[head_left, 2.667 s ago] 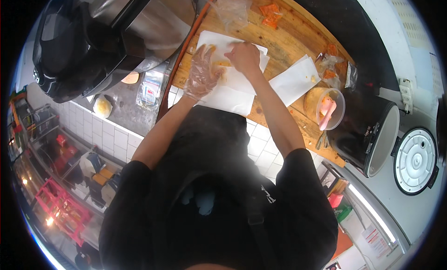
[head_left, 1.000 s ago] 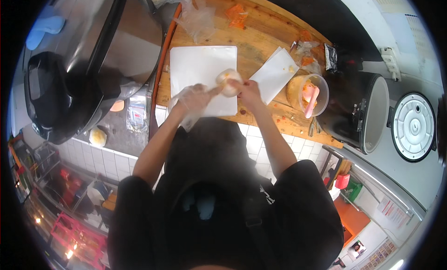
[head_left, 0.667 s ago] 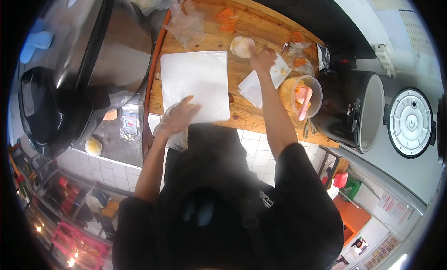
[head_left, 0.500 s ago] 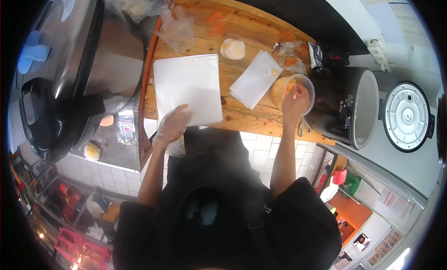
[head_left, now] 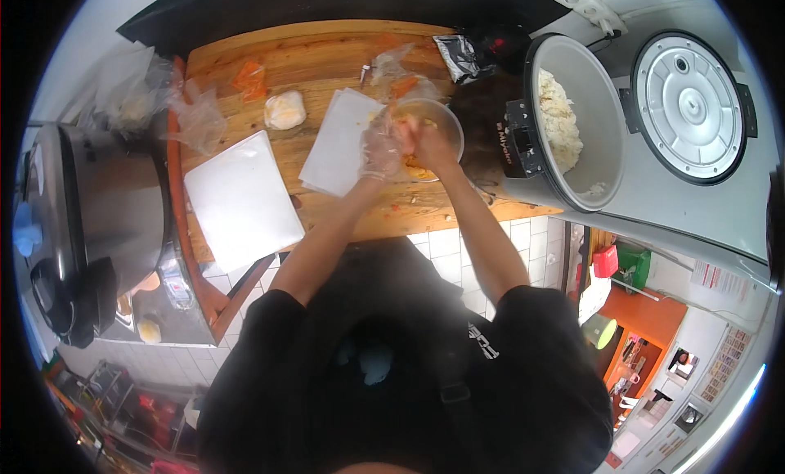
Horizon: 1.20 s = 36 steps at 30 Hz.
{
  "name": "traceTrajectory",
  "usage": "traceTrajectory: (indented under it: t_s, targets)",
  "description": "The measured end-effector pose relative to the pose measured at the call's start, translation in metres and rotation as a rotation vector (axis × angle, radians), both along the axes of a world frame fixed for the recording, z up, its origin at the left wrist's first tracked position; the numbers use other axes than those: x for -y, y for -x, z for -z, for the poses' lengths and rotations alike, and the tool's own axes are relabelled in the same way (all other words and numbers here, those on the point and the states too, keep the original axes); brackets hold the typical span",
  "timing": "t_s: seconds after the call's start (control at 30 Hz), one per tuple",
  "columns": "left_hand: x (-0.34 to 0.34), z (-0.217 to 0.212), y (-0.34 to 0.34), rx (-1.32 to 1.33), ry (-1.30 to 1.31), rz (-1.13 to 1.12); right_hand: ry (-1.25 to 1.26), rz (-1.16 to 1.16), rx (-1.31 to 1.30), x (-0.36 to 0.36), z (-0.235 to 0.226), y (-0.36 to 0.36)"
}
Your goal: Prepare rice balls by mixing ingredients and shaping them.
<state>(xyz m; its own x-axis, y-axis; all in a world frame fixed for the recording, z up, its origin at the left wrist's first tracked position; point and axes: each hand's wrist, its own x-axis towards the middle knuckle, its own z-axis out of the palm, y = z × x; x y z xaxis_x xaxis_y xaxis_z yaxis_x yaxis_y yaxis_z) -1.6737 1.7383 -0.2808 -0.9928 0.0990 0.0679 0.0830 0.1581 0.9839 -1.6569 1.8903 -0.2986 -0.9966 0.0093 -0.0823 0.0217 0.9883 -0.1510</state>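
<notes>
A clear plastic tub (head_left: 455, 130) with orange-yellow food (head_left: 419, 172) inside stands on the wooden table. My left hand (head_left: 381, 153), in a thin clear plastic glove, is at the tub's left side, its fingers blurred and partly covered. Bare, my right hand (head_left: 433, 149) reaches over the tub with its fingers drawn together; what they hold, if anything, is hidden. Both hands meet above the tub. Left of them lies a small stack of white paper sheets (head_left: 331, 145), partly behind the glove. A larger white paper stack (head_left: 242, 197) overhangs the table's front edge.
A round whitish bundle (head_left: 284, 110) and crumpled clear plastic (head_left: 199, 116) lie on the wooden table (head_left: 327, 61). At right an open rice cooker (head_left: 601, 139) holds rice (head_left: 557, 122), its lid (head_left: 693, 106) swung right. Another large cooker (head_left: 123, 196) stands at left.
My gloved left hand has gone from the large paper stack across to the tub, beside my right hand. The view has shifted right, and rice now shows in the cooker.
</notes>
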Motion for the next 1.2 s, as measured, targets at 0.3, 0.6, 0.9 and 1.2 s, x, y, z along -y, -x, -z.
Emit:
traceTrajectory:
  t_s: [0.3, 0.6, 0.9, 1.2]
  targets:
    - [-0.015, 0.024, 0.003, 0.014, 0.186, -0.007, -0.065, 0.135, 0.53, -0.008, -0.087, -0.028]
    - [-0.016, 0.03, 0.003, 0.149, -0.012, 0.013, 0.002, 0.088, 0.345, 0.004, -0.071, -0.025]
    - [-0.017, 0.022, -0.001, -0.162, 0.134, -0.058, 1.179, 0.851, 0.807, -0.012, -0.022, -0.027]
    - [-0.009, 0.052, -0.001, 0.287, -0.292, 0.021, 1.556, 0.942, 0.929, -0.012, -0.046, -0.023]
